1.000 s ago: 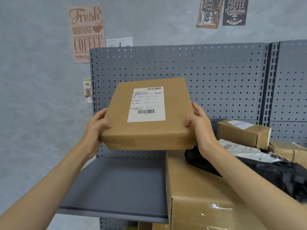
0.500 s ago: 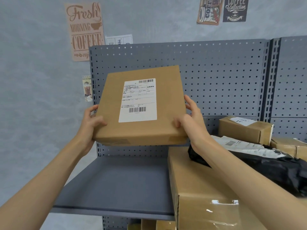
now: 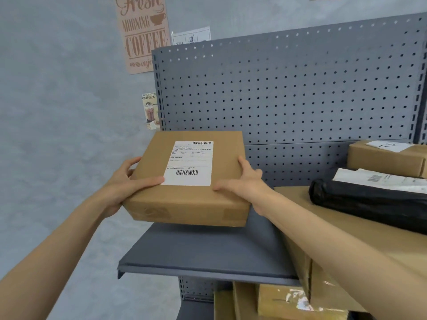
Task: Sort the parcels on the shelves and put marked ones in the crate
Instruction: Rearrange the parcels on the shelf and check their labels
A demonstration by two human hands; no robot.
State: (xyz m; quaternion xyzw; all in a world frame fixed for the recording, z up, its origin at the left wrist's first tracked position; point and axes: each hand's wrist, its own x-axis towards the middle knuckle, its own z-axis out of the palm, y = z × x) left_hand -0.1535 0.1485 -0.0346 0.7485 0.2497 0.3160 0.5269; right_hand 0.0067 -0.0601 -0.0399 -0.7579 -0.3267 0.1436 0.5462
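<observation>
Lowered since before, parcel (image 3: 189,179) sits at frame centre, apparently above shelf (image 3: 208,250); left hand (image 3: 124,181) and right hand (image 3: 245,183) grip its sides.

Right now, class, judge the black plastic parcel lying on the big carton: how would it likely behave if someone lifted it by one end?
The black plastic parcel looks soft: its wrinkled film and rounded end suggest it would sag rather than stay stiff. The glossy wrap may be slippery to grip. Lying flat on the big carton, it seems unlikely to tip.
</observation>
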